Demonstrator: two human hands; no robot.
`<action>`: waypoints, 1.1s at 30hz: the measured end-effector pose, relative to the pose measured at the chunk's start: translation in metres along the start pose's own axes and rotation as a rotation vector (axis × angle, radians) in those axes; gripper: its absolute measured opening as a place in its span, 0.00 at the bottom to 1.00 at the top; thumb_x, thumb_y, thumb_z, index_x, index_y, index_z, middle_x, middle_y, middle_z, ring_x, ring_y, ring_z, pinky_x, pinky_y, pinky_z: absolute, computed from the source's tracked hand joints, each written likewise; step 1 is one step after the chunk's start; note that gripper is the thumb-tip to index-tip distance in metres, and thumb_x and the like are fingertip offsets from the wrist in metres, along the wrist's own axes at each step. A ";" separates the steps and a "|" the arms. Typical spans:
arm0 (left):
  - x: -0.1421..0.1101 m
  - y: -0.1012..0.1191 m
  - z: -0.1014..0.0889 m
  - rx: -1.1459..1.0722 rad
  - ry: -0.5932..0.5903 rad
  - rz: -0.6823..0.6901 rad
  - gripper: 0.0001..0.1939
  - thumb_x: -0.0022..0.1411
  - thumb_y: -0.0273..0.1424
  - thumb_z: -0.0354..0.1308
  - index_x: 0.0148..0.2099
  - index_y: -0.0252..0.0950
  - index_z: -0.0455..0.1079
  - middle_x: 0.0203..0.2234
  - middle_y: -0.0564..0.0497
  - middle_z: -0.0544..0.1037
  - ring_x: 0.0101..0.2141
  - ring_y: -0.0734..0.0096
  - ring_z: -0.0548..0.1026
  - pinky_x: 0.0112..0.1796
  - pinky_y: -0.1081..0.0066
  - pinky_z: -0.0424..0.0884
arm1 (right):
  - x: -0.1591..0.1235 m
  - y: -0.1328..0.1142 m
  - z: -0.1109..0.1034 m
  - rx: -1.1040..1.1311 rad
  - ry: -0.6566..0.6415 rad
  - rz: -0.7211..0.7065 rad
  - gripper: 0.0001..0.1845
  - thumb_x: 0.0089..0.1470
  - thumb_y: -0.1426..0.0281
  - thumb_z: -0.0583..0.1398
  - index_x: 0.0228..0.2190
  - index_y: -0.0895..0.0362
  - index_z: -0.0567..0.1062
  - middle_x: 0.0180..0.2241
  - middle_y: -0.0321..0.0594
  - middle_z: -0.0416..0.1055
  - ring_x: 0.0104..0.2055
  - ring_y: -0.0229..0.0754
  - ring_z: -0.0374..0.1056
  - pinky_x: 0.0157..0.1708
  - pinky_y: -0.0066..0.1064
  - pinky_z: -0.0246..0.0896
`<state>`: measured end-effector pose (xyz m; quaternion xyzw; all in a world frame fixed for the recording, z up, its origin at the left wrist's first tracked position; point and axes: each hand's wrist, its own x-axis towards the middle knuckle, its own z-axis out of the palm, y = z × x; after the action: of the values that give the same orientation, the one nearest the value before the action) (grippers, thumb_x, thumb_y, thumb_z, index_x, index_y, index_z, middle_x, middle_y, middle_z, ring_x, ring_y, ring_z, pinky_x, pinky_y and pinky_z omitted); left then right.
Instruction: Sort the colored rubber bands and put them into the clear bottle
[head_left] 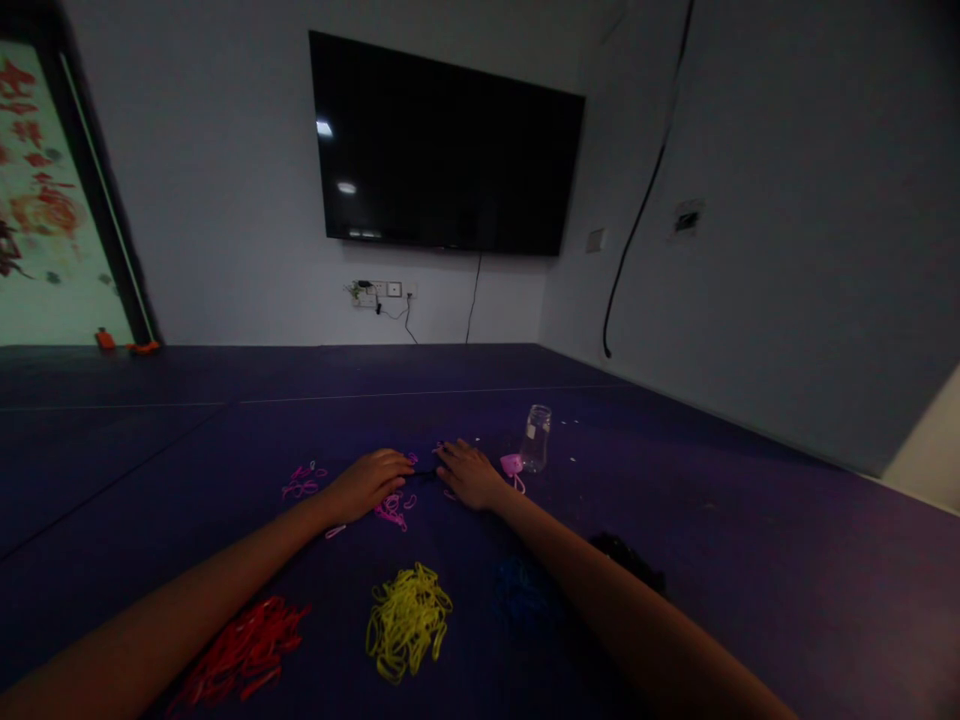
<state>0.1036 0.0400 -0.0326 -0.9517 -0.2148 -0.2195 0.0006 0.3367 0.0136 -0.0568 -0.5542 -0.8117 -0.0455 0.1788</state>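
My left hand rests palm down on the purple mat, its fingers stretched forward among pink rubber bands. Palm down across from it, my right hand has its fingers apart, with a few pink bands at the fingertips. A thin dark strand shows between the two hands; I cannot make out what it is. More pink bands are scattered left of my left hand. Just right of my right hand are a small pink item with a loop and a clear jar, standing upright without a lid.
Nearer me are piles of red rubber bands, yellow rubber bands and dim blue ones. A black pile is partly behind my right forearm. White scraps dot the purple mat. A television hangs ahead.
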 end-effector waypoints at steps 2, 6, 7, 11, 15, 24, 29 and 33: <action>-0.001 0.000 0.000 0.003 0.002 -0.006 0.15 0.65 0.35 0.45 0.49 0.38 0.67 0.47 0.48 0.72 0.50 0.68 0.66 0.51 0.64 0.61 | 0.001 0.001 0.001 0.008 -0.001 0.001 0.25 0.59 0.60 0.45 0.54 0.56 0.62 0.58 0.48 0.56 0.61 0.53 0.47 0.55 0.50 0.48; -0.001 0.000 0.000 0.007 0.006 -0.016 0.14 0.65 0.35 0.45 0.48 0.39 0.67 0.46 0.48 0.73 0.50 0.68 0.66 0.51 0.63 0.61 | 0.003 0.001 0.001 0.038 0.012 0.003 0.24 0.59 0.61 0.46 0.53 0.58 0.64 0.57 0.49 0.57 0.61 0.51 0.48 0.55 0.48 0.48; -0.001 0.000 0.000 0.009 0.008 -0.021 0.14 0.65 0.35 0.45 0.47 0.38 0.68 0.46 0.48 0.73 0.49 0.68 0.66 0.51 0.63 0.61 | 0.004 0.002 0.000 0.046 0.016 -0.001 0.24 0.59 0.62 0.46 0.52 0.59 0.65 0.57 0.50 0.58 0.61 0.51 0.49 0.55 0.48 0.48; -0.001 0.003 -0.002 0.011 0.015 -0.032 0.14 0.65 0.34 0.45 0.45 0.37 0.69 0.45 0.47 0.73 0.49 0.68 0.67 0.50 0.64 0.62 | 0.006 0.003 -0.001 0.074 0.038 -0.040 0.21 0.59 0.64 0.47 0.49 0.58 0.68 0.54 0.48 0.63 0.58 0.48 0.54 0.55 0.44 0.50; -0.001 0.004 -0.004 0.005 -0.008 -0.003 0.14 0.65 0.35 0.45 0.46 0.38 0.69 0.47 0.47 0.72 0.49 0.68 0.66 0.50 0.65 0.62 | 0.006 0.004 -0.001 0.093 0.088 -0.074 0.20 0.59 0.65 0.47 0.48 0.58 0.70 0.52 0.47 0.65 0.57 0.47 0.55 0.55 0.43 0.51; -0.002 0.001 -0.004 -0.003 -0.056 0.042 0.16 0.65 0.34 0.46 0.52 0.43 0.66 0.50 0.48 0.69 0.51 0.67 0.64 0.52 0.63 0.60 | 0.001 -0.004 -0.018 0.279 0.252 -0.257 0.19 0.60 0.67 0.46 0.38 0.59 0.75 0.41 0.46 0.74 0.48 0.41 0.65 0.49 0.34 0.58; -0.002 0.003 -0.003 0.026 -0.013 0.009 0.16 0.65 0.34 0.45 0.51 0.41 0.66 0.47 0.48 0.71 0.50 0.67 0.65 0.51 0.63 0.61 | -0.001 -0.005 -0.023 0.359 0.268 -0.252 0.21 0.60 0.64 0.47 0.29 0.59 0.76 0.31 0.43 0.74 0.38 0.39 0.69 0.43 0.32 0.60; -0.002 0.003 -0.003 0.029 -0.012 0.005 0.15 0.65 0.34 0.45 0.50 0.39 0.67 0.47 0.47 0.72 0.50 0.66 0.66 0.50 0.63 0.62 | -0.001 -0.003 -0.023 0.383 0.282 -0.138 0.21 0.61 0.63 0.46 0.35 0.58 0.76 0.35 0.43 0.74 0.39 0.40 0.68 0.42 0.32 0.61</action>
<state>0.1019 0.0363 -0.0303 -0.9534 -0.2155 -0.2107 0.0139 0.3393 0.0057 -0.0357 -0.4414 -0.8086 0.0199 0.3885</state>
